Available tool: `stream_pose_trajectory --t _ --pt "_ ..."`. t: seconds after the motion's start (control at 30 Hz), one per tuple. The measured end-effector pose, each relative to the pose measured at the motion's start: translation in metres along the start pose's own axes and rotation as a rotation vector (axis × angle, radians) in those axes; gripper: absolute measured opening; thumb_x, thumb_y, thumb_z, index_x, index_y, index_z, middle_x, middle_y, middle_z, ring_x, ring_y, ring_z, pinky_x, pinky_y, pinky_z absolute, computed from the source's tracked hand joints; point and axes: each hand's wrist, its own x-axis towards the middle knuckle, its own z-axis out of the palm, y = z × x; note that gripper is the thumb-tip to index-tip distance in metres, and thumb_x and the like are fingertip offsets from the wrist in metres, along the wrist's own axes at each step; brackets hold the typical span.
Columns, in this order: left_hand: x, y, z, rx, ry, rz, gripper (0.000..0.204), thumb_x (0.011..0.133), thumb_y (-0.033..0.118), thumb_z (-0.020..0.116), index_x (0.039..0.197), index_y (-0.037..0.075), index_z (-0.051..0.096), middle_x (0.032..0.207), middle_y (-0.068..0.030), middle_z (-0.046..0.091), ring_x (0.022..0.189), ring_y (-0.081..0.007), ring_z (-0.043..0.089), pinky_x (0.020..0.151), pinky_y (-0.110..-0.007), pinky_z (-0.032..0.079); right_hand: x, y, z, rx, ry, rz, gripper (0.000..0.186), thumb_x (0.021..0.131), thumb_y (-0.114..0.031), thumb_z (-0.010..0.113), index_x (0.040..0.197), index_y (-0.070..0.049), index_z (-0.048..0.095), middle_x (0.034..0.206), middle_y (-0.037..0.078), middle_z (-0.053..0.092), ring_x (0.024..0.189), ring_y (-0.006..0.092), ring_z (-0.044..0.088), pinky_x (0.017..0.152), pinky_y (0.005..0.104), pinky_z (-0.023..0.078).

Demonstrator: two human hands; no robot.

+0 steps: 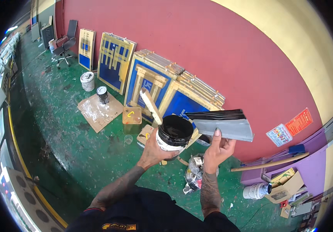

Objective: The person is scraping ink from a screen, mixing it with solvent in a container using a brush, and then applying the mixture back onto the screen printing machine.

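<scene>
Grn floor [108, 162], red wall [213, 50] | blk/wht tub [174, 147]: depth unclear | L hand [152, 152] clamped round it, far fingers hidden | R hand [216, 153], thumb-up, pinching grey/blk blade [228, 127]

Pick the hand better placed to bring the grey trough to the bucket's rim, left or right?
Right, likely: the right hand holds the grey trough, its black-coated side near the bucket. The left hand is occupied supporting the bucket.

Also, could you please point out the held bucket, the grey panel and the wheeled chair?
Held bucket [173, 141], head view: smeared outer wall.
Grey panel [230, 127], head view: grey face.
Wheeled chair [66, 46], head view: seat.
</scene>
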Motion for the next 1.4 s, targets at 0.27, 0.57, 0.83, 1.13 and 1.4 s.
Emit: stream_pose_trajectory --t 0.27,0.57,0.83,1.13,1.4 --pt "0.020 0.019 -0.074 -0.127 -0.064 -0.020 0.096 0.062 0.030 0.097 0.141 0.001 0.049 0.127 -0.0152 0.067 0.118 -0.0265 0.067 0.103 -0.040 0.054 -0.029 0.033 0.050 -0.487 -0.237 -0.175 0.027 0.091 0.004 0.072 0.118 0.002 0.069 0.104 0.017 0.073 0.088 0.0224 0.073 0.081 0.0324 0.056" --pt "0.015 -0.015 -0.128 -0.202 0.041 -0.052 0.099 0.062 0.031 0.096 0.143 0.002 0.048 0.130 -0.0156 0.068 0.120 -0.0263 0.067 0.106 -0.041 0.053 -0.025 0.019 0.078 -0.396 -0.256 0.079 0.025 0.095 0.002 0.072 0.119 0.006 0.066 0.099 0.012 0.072 0.089 0.0136 0.069 0.081 0.0304 0.055" --pt "0.015 -0.009 -0.144 -0.169 0.065 -0.035 0.098 0.062 0.033 0.095 0.142 0.001 0.048 0.128 -0.0167 0.069 0.118 -0.0277 0.069 0.104 -0.041 0.054 -0.053 0.020 0.113 -0.223 -0.305 -0.076 0.025 0.099 0.001 0.069 0.123 0.007 0.064 0.111 0.014 0.074 0.100 0.0184 0.071 0.084 0.0329 0.057" --pt "0.023 -0.010 -0.174 -0.139 0.158 -0.006 0.095 0.063 0.029 0.095 0.141 0.001 0.048 0.127 -0.0178 0.070 0.117 -0.0286 0.070 0.104 -0.041 0.055 -0.032 0.032 0.106 -0.614 -0.390 -0.152 0.023 0.094 0.001 0.072 0.116 0.006 0.067 0.099 0.020 0.075 0.087 0.0246 0.076 0.081 0.0338 0.059" --pt "0.023 -0.014 -0.156 -0.112 0.107 -0.056 0.098 0.063 0.030 0.096 0.143 0.002 0.047 0.128 -0.0172 0.070 0.118 -0.0285 0.070 0.104 -0.041 0.055 -0.045 0.006 0.151 -0.418 -0.354 -0.177 0.026 0.091 0.000 0.073 0.116 0.004 0.068 0.100 0.018 0.075 0.090 0.0235 0.075 0.081 0.0344 0.058"
